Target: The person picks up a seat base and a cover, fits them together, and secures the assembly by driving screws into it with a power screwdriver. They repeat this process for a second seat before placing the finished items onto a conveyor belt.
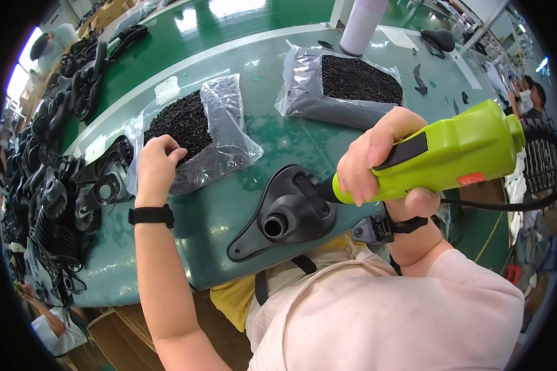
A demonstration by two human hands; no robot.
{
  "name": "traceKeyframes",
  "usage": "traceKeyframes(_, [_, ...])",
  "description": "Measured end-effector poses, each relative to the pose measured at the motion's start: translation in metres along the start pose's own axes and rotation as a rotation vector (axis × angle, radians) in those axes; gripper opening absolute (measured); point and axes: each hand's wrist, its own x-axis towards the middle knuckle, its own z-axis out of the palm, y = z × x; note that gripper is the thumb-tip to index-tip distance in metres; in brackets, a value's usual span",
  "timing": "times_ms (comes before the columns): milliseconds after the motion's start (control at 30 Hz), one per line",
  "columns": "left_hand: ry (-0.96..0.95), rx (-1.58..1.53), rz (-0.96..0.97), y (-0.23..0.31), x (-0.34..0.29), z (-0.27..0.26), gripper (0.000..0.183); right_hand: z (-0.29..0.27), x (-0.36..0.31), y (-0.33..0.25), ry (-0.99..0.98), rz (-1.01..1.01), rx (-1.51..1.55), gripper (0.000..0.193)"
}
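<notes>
My right hand (377, 157) is wrapped round a lime-green electric screwdriver (452, 151) with a black cable. Its dark nose points down at a black plastic part (288, 216), which lies on the green table near my body and has a raised round socket. Whether the tip touches the part is hard to make out. My left hand (158, 157) is at an opened clear plastic bag (223, 142) full of small black screws (182, 123). Its thumb and fingers are pinched together at the edge of the screws; what they hold, if anything, is hidden.
A second bag of black screws (359, 80) lies farther back, with a pale cylinder (362, 28) behind it. Black plastic parts (56, 204) are heaped along the left. A black saddle-shaped piece (437, 40) sits at the far right. Other people are in the background.
</notes>
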Motion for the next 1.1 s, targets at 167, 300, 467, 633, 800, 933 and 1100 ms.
traceKeyframes(167, [0.213, -0.327, -0.077, 0.008, -0.009, -0.013, 0.015, 0.002, -0.003, 0.001, 0.076, 0.023, 0.038, 0.058])
traceKeyframes(300, [-0.003, -0.897, 0.065, 0.084, -0.055, -0.023, 0.010, -0.009, -0.002, -0.009, 0.159, -0.063, -0.064, 0.051])
traceKeyframes(467, [-0.207, -1.264, 0.156, 0.132, -0.127, -0.009, 0.007, -0.003, 0.020, -0.036, 0.090, -0.210, 0.312, 0.038])
traceKeyframes(633, [-0.127, -1.281, 0.279, 0.133, -0.135, 0.013, 0.003, -0.003, 0.031, -0.040, -0.016, -0.237, 0.429, 0.034])
traceKeyframes(800, [-0.090, -1.243, 0.292, 0.135, -0.137, 0.014, 0.003, 0.001, 0.026, -0.033, -0.003, -0.195, 0.405, 0.036])
traceKeyframes(933, [-0.018, -1.133, 0.332, 0.135, -0.136, 0.015, 0.003, 0.002, 0.023, -0.033, -0.003, -0.213, 0.361, 0.037])
traceKeyframes(1100, [0.044, -1.084, 0.381, 0.135, -0.135, 0.016, 0.002, -0.003, 0.023, -0.036, 0.004, -0.243, 0.410, 0.037])
